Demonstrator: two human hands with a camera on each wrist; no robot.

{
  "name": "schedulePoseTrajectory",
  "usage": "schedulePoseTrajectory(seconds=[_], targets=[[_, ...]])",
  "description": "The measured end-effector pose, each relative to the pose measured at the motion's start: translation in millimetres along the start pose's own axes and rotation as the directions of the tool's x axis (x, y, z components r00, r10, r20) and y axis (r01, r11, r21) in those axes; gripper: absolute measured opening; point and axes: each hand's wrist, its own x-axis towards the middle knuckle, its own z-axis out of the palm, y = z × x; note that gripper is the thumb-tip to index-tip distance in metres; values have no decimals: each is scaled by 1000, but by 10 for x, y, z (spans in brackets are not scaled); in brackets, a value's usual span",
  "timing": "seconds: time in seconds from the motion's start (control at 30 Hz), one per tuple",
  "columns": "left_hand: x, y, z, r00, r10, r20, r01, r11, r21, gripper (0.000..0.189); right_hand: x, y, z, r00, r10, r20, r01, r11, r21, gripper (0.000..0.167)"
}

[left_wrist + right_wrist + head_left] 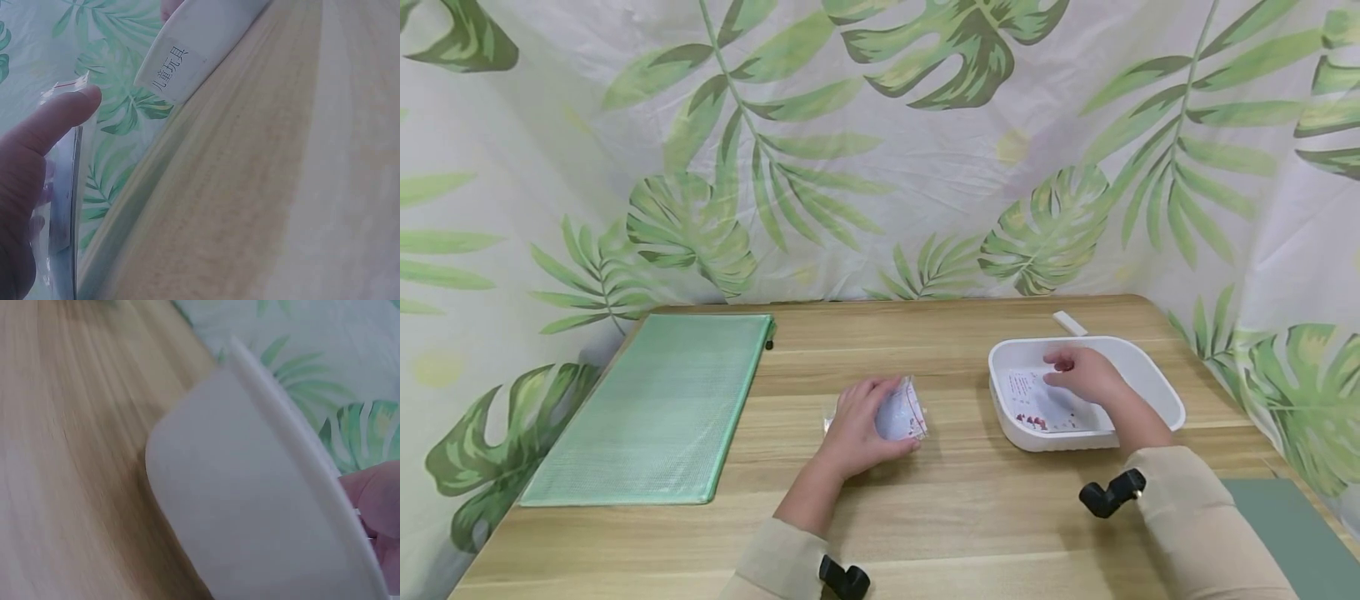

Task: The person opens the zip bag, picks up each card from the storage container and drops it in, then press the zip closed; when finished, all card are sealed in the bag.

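Observation:
My left hand (pixel 861 425) grips a clear zip bag (pixel 901 412) with a red line near its mouth, close over the table's middle. In the left wrist view, the thumb lies along the bag (pixel 78 144) and thin flat pieces show inside. My right hand (pixel 1086 375) reaches into a white plastic basin (pixel 1018 437), fingers bent over a white sheet (pixel 1037 400) with small print and red figures. A dark red spot shows among those fingers; I cannot tell whether they hold something. In the right wrist view, the basin's wall hides most of the hand.
A green mesh zip pouch (pixel 647 408) lies flat at the table's left. Behind the basin is a small white block (pixel 1070 323). A grey-green mat (pixel 1292 533) lies at the right front edge. A leaf-print curtain (pixel 880 167) hangs behind the table.

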Motion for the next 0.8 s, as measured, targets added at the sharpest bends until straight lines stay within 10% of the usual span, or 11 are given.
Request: schedulePoseTrajectory(seconds=[0.27,0.8], targets=[[-10,-1,8,1000,-8,1,8,1000,-20,94,94,161,53,991,54,122,-38,991,-131,54],[-7,-13,17,1000,-7,-3,7,1000,-17,93,139,181,48,998,22,61,-14,990,-141,48]])
